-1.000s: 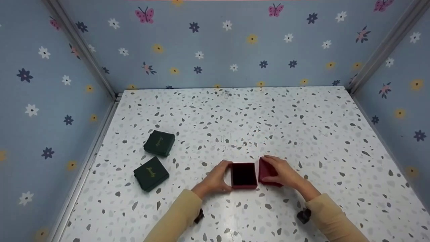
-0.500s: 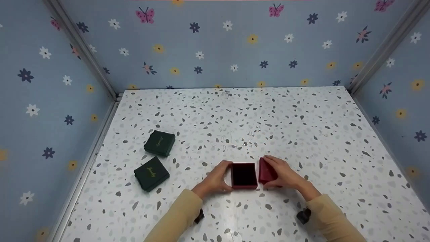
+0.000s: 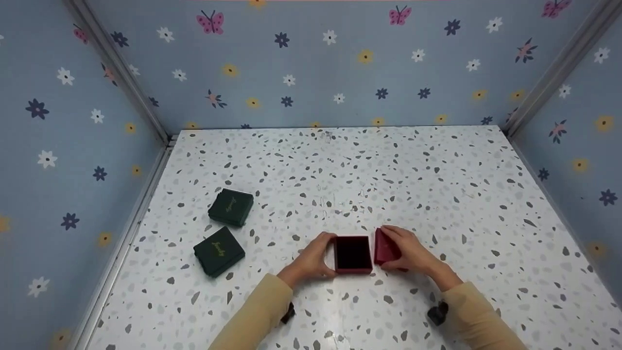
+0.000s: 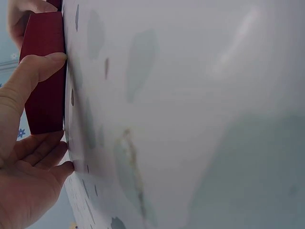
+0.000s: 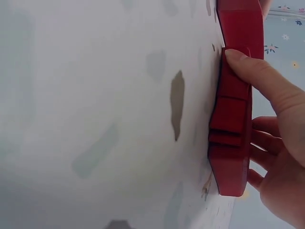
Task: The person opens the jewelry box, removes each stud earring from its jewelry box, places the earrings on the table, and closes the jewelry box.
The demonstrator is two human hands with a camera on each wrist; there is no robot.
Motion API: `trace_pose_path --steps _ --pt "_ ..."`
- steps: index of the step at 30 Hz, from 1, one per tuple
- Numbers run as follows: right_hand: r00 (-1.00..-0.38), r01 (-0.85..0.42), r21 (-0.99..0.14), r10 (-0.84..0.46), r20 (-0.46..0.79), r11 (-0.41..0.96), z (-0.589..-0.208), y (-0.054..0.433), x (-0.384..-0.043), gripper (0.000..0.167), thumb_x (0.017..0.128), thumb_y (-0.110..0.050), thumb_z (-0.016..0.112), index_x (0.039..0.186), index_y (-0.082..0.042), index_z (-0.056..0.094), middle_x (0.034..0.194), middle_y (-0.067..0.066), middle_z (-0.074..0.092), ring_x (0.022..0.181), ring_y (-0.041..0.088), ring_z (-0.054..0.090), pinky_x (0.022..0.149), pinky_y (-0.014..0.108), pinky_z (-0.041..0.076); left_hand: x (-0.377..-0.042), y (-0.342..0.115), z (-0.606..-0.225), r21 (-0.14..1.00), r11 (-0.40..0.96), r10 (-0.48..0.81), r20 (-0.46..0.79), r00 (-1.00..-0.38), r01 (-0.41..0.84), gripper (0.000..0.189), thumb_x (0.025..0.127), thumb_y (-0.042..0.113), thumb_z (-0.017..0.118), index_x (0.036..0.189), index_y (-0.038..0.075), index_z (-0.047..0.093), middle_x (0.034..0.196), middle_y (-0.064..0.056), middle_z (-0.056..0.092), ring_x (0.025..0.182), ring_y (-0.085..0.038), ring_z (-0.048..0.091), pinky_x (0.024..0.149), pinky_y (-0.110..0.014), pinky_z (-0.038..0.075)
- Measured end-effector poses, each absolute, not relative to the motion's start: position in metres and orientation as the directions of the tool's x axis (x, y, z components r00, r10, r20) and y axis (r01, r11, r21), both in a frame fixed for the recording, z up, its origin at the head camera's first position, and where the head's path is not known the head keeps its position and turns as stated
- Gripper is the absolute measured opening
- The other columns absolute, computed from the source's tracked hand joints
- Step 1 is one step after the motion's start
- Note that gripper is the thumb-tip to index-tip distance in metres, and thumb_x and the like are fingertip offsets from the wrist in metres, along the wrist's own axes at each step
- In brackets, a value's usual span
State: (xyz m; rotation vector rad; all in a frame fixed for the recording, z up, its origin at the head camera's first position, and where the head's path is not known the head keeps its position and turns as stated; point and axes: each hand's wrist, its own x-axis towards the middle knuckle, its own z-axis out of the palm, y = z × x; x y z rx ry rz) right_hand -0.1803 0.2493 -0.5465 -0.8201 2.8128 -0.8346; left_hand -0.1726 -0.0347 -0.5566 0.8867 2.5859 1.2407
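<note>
A dark red square box (image 3: 353, 254) lies open side up on the table, its inside black. My left hand (image 3: 313, 257) holds it by the left end, the thumb on the near side, as the left wrist view also shows. Just to its right is a second dark red piece (image 3: 386, 247), a box or lid; I cannot tell which. My right hand (image 3: 408, 250) grips it, thumb at the near edge and fingers at the far side. A narrow gap separates the two red pieces from above. In the right wrist view the second piece (image 5: 228, 114) shows folds across its side.
Two dark green boxes with gold lettering, a farther one (image 3: 231, 207) and a nearer one (image 3: 219, 251), lie to the left. The speckled white table (image 3: 316, 160) meets blue flowered walls (image 3: 311, 63) at the back and sides.
My right thumb has shifted from the top of the second red piece to its near edge. The left hand and the open red box stay in place.
</note>
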Motion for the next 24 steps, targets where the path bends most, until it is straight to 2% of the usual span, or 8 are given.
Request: trace_pose_path --steps 9,24 --pt "-0.839 -0.504 -0.509 -0.534 0.099 0.698 -0.545 0.248 -0.180 0.091 0.059 -0.034 0.080 0.131 0.002 0.039 0.132 0.018 0.038 0.117 0.037 0.034 0.094 0.049 0.030 -0.173 -0.035 -0.558 0.742 0.499 0.562 0.117 -0.819 0.448 0.084 0.049 0.012 0.083 0.121 0.001 0.041 0.112 -0.006 0.046 0.105 -0.019 0.046 0.097 -0.025 0.032" --pt "-0.825 -0.526 -0.469 -0.559 0.079 0.710 -0.523 0.239 -0.172 0.090 0.060 -0.031 0.080 0.133 -0.001 0.038 0.132 0.017 0.037 0.117 0.034 0.034 0.093 0.049 0.031 -0.173 -0.035 -0.558 0.741 0.513 0.556 0.097 -0.826 0.433 0.085 0.048 0.012 0.082 0.122 0.004 0.040 0.112 -0.003 0.046 0.106 -0.016 0.045 0.097 -0.025 0.031"
